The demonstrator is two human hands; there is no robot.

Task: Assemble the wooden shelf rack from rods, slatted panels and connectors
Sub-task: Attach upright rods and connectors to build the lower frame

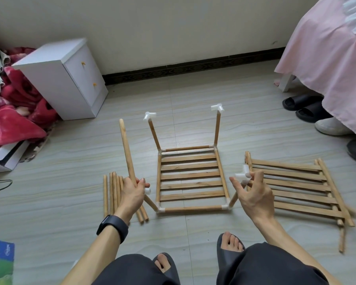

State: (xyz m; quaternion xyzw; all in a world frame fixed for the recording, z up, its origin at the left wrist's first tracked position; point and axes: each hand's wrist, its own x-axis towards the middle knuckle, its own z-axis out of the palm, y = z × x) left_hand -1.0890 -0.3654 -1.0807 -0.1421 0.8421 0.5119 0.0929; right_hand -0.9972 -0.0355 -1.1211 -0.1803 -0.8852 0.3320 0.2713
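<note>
Two hands are sharing the work in the head view. We are judging the wooden rod (125,149) light and stiff, best taken low, near the end going into a socket. The white connector (243,175) is looking small and slick, wanting a firm fingertip pinch. Our left hand (133,193) is wrapping the rod's lower end, holding it tilted upright. Our right hand (254,195) is pinching the connector, its other fingers spreading loose. Between them the part-built rack (190,177) is lying on the floor.
</note>
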